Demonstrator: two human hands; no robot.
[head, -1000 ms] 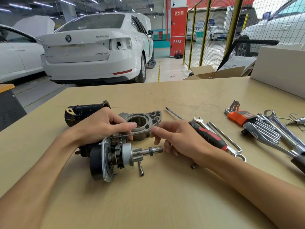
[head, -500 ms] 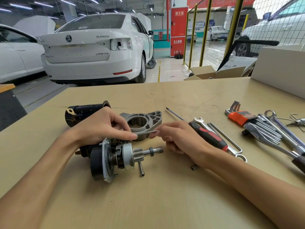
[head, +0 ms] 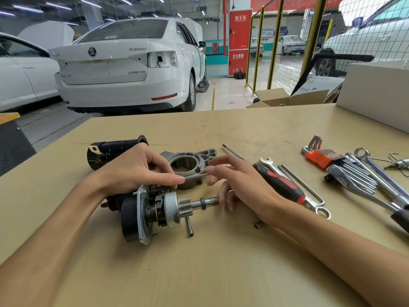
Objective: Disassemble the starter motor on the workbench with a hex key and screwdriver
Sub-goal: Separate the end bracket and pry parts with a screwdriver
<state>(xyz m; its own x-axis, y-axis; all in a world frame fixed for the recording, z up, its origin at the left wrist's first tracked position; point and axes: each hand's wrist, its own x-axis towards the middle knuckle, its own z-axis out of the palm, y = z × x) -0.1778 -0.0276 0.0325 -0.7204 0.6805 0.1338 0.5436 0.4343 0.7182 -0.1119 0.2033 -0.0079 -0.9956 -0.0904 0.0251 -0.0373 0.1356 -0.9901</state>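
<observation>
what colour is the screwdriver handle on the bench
Black with red panels on the screwdriver handle, clearest in the head view, just beyond the right hand.

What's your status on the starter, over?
Left hand pinching a thin metal strip above the starter; right hand open beside it. Nose housing off, on the bench behind. Loose bolt by the pinion.

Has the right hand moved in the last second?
Yes. The right hand has opened and drawn slightly right, away from the aluminium housing, letting go of the thin part the left hand holds.
</observation>
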